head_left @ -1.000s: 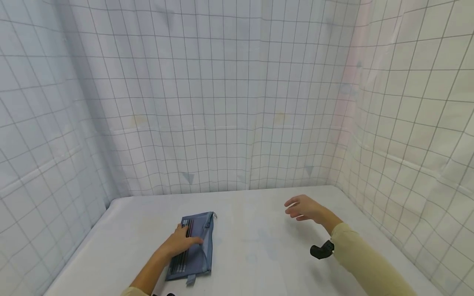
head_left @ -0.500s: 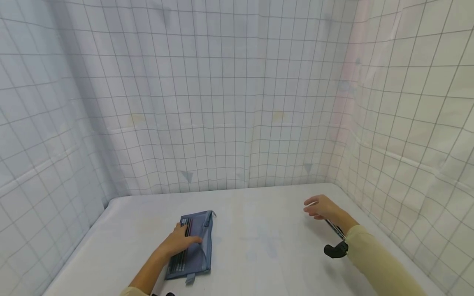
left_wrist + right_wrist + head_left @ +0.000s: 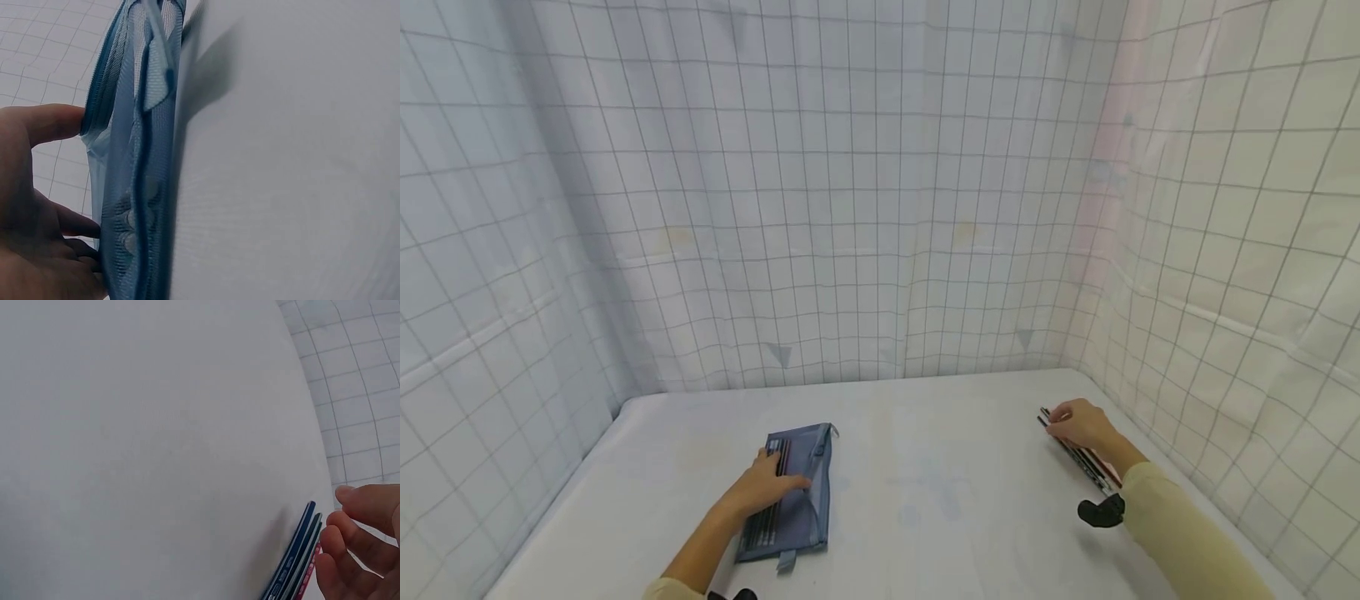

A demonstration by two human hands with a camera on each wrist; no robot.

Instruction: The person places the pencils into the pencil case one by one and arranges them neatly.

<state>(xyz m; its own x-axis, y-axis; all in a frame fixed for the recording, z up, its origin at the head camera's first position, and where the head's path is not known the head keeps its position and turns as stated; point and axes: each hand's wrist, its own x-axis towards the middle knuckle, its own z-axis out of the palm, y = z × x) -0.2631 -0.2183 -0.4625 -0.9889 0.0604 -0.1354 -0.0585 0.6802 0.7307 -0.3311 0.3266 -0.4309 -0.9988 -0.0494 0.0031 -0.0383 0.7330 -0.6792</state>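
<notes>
A flat blue mesh zip pouch [image 3: 800,517] lies at the left of the table, with several dark pencils [image 3: 767,527] showing through it. Across its top rests my left hand [image 3: 758,490], fingers spread on the mesh. In the left wrist view the thumb touches the raised zipper edge [image 3: 94,106], which stands away from the pouch body. At the right, several pencils [image 3: 1081,460] lie side by side, and my right hand [image 3: 1084,425] is over their far part. Its loosely bent fingers [image 3: 334,544] are beside the pencils in the right wrist view; contact is unclear.
The white table [image 3: 917,467] is enclosed by gridded white curtains [image 3: 880,208] at the back and sides. Near the right hand the side curtain [image 3: 1240,333] comes close to the table edge. A fabric tab [image 3: 786,561] sticks out from the pouch's near end.
My right hand has moved right and lowered to the pencils, which have come into view beneath it. The left hand has stayed on the pouch.
</notes>
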